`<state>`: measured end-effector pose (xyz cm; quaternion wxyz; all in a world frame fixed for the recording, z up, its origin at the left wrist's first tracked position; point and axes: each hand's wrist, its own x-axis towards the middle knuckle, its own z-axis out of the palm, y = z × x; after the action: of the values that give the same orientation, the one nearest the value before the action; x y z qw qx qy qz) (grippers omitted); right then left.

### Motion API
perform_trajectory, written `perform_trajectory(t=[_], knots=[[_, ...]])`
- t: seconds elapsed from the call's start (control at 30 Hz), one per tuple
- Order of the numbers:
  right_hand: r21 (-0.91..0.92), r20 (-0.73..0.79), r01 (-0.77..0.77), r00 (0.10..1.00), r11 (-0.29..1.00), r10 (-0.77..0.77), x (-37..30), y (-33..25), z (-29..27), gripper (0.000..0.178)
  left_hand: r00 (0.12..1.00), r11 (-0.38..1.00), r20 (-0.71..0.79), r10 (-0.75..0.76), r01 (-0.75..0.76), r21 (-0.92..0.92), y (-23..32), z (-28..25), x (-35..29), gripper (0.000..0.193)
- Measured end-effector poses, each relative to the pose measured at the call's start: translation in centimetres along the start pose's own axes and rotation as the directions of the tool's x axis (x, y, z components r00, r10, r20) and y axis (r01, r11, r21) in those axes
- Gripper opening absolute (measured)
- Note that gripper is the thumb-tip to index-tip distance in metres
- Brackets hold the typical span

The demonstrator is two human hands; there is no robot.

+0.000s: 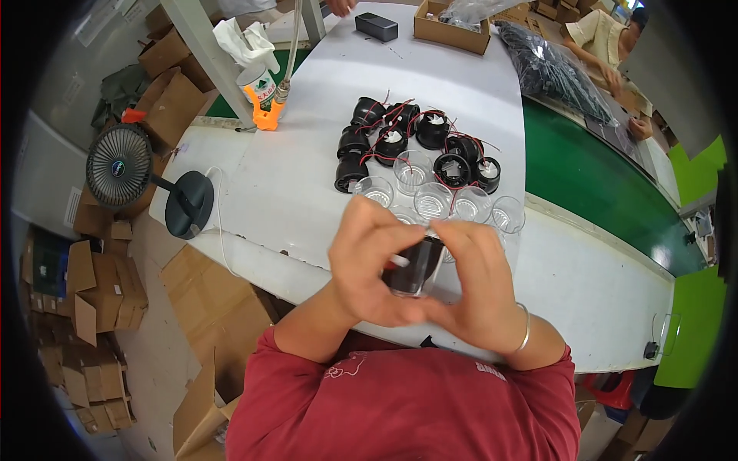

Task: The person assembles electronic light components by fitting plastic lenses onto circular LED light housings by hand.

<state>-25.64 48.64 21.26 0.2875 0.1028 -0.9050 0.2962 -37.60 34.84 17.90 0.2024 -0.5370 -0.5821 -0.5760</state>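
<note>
Close to my body, above the table's near edge, my left hand (pixel 365 253) and my right hand (pixel 486 284) are curled around a dark cylinder with clear edges (pixel 419 269). It looks like a clear plastic cup joined with a black part, but blur hides the detail. Thumbs meet beneath it and fingertips above. A small white-and-red piece shows beside the left fingers. Just beyond the hands stand several clear cups (pixel 433 201), some partly hidden by my fingers. Behind them several round black housings with thin red and black wires (pixel 433 131) lie grouped.
On the left, a dark desk fan (pixel 119 167) trails a white cable. An orange clip (pixel 265 115) grips a pole beside a tissue-topped tub (pixel 257 83). Far back are a black box (pixel 377 28) and an open carton (pixel 453 34). A person (pixel 600 46) works beyond the green strip (pixel 569 161).
</note>
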Motion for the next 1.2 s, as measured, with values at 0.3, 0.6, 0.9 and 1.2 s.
perform_trajectory(t=[0.3, 0.6, 0.9, 1.2], knots=[[0.697, -0.003, -0.092, 0.991, 0.711, 0.130, -0.7, 2.6, 1.5, 0.066, 0.925, 0.972, -0.377, -0.059, -0.033, -0.233, 0.3, 2.2, -1.4, 0.110], [0.489, -0.042, 0.012, 0.999, 0.872, 0.010, -0.1, 1.6, 1.7, 0.065, 0.925, 0.984, -0.378, 0.034, -0.097, -0.148, -0.4, 1.8, -1.5, 0.105], [0.211, -0.132, 0.156, 0.983, 0.965, -0.130, -0.1, 0.5, 0.5, 0.063, 0.965, 0.989, -0.230, 0.130, -0.144, -0.045, 0.1, 0.6, -1.5, 0.100], [0.595, 0.173, -0.168, 0.982, 0.786, 0.080, 0.5, 1.7, -1.5, 0.077, 0.985, 0.984, -0.139, 0.104, -0.122, -0.128, 0.0, 0.6, -1.7, 0.099]])
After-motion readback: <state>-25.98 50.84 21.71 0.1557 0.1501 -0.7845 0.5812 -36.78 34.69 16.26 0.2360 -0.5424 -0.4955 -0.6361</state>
